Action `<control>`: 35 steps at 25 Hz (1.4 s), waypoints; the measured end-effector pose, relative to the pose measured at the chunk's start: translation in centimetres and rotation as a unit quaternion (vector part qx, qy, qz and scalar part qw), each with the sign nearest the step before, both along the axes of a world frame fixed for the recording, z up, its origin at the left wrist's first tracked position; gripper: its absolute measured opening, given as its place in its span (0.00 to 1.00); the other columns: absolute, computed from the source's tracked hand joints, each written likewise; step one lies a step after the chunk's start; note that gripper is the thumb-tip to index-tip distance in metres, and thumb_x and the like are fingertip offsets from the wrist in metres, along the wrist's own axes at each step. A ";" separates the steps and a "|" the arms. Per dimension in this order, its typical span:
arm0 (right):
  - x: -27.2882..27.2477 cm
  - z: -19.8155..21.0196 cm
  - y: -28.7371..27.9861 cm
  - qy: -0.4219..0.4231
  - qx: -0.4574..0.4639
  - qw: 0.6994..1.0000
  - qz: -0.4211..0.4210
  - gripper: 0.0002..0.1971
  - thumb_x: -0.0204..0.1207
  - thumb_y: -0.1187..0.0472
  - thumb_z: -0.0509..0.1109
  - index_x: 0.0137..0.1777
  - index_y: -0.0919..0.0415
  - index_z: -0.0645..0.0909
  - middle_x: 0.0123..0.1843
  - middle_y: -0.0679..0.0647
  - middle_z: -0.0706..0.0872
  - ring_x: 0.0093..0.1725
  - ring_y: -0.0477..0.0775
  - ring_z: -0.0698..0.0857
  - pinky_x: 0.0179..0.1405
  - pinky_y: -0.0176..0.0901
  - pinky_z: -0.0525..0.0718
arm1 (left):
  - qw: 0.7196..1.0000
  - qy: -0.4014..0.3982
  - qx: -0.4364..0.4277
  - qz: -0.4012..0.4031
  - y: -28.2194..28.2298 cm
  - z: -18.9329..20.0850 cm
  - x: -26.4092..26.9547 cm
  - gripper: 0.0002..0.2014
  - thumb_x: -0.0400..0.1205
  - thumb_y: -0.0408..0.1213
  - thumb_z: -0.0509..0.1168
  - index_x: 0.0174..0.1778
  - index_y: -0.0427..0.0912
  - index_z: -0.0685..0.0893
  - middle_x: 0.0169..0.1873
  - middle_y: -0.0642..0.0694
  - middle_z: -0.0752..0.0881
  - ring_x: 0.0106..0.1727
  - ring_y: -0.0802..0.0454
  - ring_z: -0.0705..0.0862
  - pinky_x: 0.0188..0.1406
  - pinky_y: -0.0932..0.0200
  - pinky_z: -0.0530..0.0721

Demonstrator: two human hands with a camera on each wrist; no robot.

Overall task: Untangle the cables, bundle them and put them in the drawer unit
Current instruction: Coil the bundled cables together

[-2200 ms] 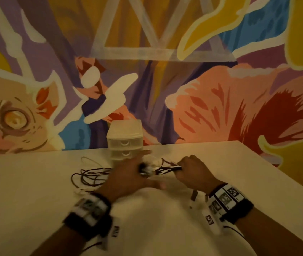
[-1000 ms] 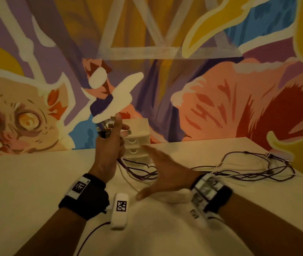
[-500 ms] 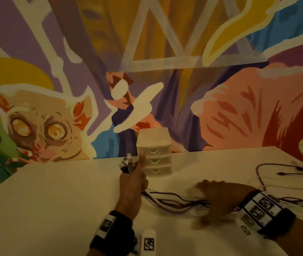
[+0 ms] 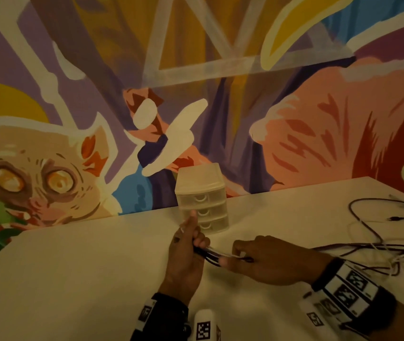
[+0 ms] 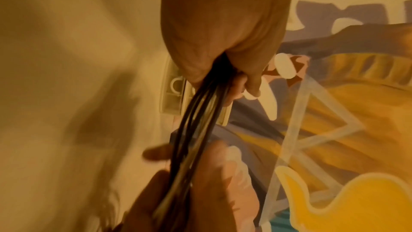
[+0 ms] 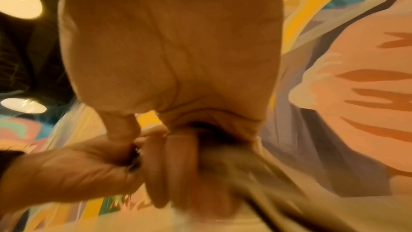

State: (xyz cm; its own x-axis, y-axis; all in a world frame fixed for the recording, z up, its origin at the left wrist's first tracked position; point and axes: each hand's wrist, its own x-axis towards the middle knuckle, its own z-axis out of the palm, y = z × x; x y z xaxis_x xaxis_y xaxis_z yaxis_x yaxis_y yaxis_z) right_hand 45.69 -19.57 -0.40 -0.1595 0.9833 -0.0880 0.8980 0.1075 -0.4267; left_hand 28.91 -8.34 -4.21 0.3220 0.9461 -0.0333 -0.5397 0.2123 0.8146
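A bunch of dark and white cables (image 4: 212,254) runs taut between my two hands just in front of the drawer unit (image 4: 202,203), a small translucent three-drawer box by the wall. My left hand (image 4: 191,244) grips one end of the bunch in a fist, thumb up. My right hand (image 4: 243,258) closes round the same strands a short way to the right. The left wrist view shows the strands (image 5: 198,117) leaving my left fist toward my right hand (image 5: 189,183). The rest of the cables (image 4: 380,249) trails loose across the table to the right.
The white table (image 4: 73,279) stands against a painted mural wall (image 4: 220,94). More cable loops and plugs (image 4: 393,212) lie near the table's far right edge. All three drawers look closed.
My left hand has come down from in front of the wall to table height with the cable ends. My right hand has moved in from flat on the table and taken hold of the strands.
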 end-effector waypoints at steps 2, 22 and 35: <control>-0.4 -0.5 0.9 0.054 -0.006 0.999 0.006 0.25 0.87 0.27 0.55 0.52 0.47 0.79 0.37 0.50 0.92 0.35 0.44 0.87 0.51 0.48 0.87 | 0.999 0.024 0.024 -0.017 0.0 -0.1 1.2 0.17 0.86 0.46 0.74 0.37 0.47 0.76 0.29 0.50 0.67 0.29 0.57 0.68 0.30 0.63 0.76; 2.5 -4.2 1.4 0.205 0.077 0.972 -0.085 0.21 0.90 0.39 0.59 0.46 0.43 0.90 0.31 0.44 0.79 0.27 0.38 0.75 0.31 0.31 0.73 | 0.961 0.257 0.011 -0.107 2.0 -2.4 -1.3 0.36 0.86 0.70 0.54 0.57 0.40 0.91 0.52 0.39 0.97 0.55 0.39 0.97 0.57 0.41 0.95; 1.7 -4.7 1.0 0.309 0.021 0.948 -0.072 0.19 0.88 0.39 0.66 0.47 0.51 0.86 0.33 0.43 0.79 0.29 0.43 0.71 0.30 0.38 0.71 | 0.959 0.252 0.119 -0.040 1.0 -1.1 -1.8 0.17 0.88 0.48 0.71 0.33 0.51 0.94 0.42 0.35 0.91 0.45 0.36 0.96 0.39 0.52 0.94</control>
